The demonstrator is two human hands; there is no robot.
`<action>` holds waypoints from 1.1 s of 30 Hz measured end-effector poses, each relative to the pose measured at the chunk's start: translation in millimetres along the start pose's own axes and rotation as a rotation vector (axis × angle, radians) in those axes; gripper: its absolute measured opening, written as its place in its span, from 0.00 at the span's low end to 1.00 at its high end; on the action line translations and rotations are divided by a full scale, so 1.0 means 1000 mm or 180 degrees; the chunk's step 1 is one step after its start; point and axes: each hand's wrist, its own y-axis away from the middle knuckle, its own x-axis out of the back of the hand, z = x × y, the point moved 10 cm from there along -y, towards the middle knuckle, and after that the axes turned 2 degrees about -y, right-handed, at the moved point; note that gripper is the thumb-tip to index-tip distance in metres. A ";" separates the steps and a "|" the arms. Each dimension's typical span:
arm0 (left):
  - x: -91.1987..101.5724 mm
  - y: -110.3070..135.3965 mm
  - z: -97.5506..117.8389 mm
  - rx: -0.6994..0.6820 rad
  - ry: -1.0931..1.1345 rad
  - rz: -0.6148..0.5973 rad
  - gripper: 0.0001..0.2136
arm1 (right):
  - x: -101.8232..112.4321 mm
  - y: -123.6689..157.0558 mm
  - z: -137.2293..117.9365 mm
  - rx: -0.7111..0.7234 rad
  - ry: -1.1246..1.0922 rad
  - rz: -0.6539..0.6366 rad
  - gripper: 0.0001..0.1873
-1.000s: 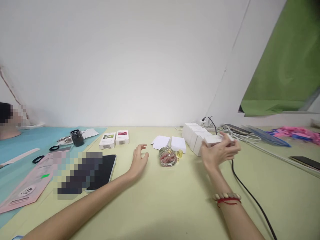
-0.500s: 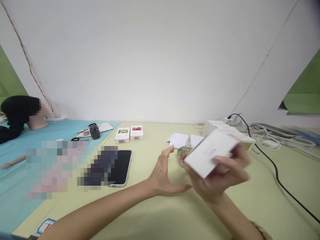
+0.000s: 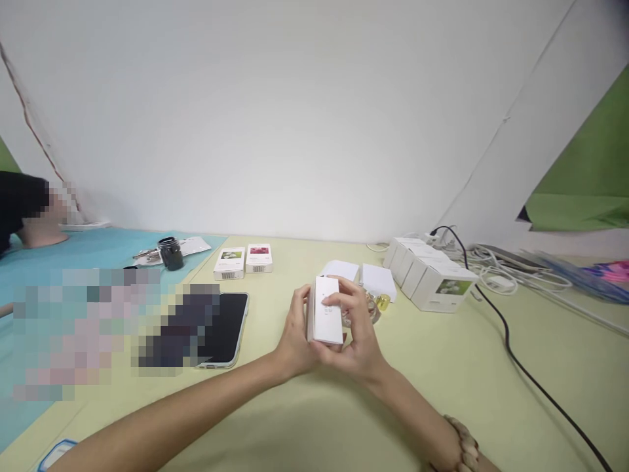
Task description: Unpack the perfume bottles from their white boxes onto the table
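A small white cardboard box (image 3: 327, 321) is held between my two hands above the table. My left hand (image 3: 297, 334) is closed on the box's left side, its fingers partly hidden behind it. From the right, my right hand (image 3: 356, 328) grips the same box, one finger resting on its printed face. Just behind my right hand sits a rounded glass bottle (image 3: 374, 311), largely covered by the fingers, with a gold cap (image 3: 382, 301) beside it. Two white boxes or cards, a left one (image 3: 341, 270) and a right one (image 3: 378, 280), lie beyond.
Several white boxes (image 3: 432, 282) stand in a row at the right, near a black cable (image 3: 521, 373) and white cords. Two small boxes, one with a green picture (image 3: 229, 263) and one with a red picture (image 3: 259, 259), lie left of centre. A phone (image 3: 223, 331) and a dark jar (image 3: 170, 254) are further left.
My right hand has brought the white box left and turned it. My left hand, open before, has closed on the box too. The view has shifted slightly right.
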 end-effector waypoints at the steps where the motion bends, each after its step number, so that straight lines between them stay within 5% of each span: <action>1: 0.001 0.001 0.000 0.0005 -0.0081 0.0005 0.35 | -0.002 0.001 0.007 -0.0145 -0.0083 -0.0044 0.27; 8: 0.015 0.009 0.013 -0.0199 -0.1307 0.0255 0.29 | -0.018 0.014 0.038 -0.1114 -0.1188 -0.0212 0.12; 15: 0.036 0.019 0.011 -0.0215 -0.1591 0.0074 0.28 | -0.051 0.033 0.044 -0.1916 -0.1985 -0.0433 0.21; 24: 0.031 0.011 -0.010 -0.0269 -0.2212 -0.0808 0.35 | -0.072 0.060 0.068 -0.3179 -0.2596 -0.0543 0.31; 33: 0.033 0.011 -0.021 -0.0082 -0.2619 -0.0931 0.32 | -0.081 0.079 0.101 -0.3567 -0.2686 -0.0411 0.32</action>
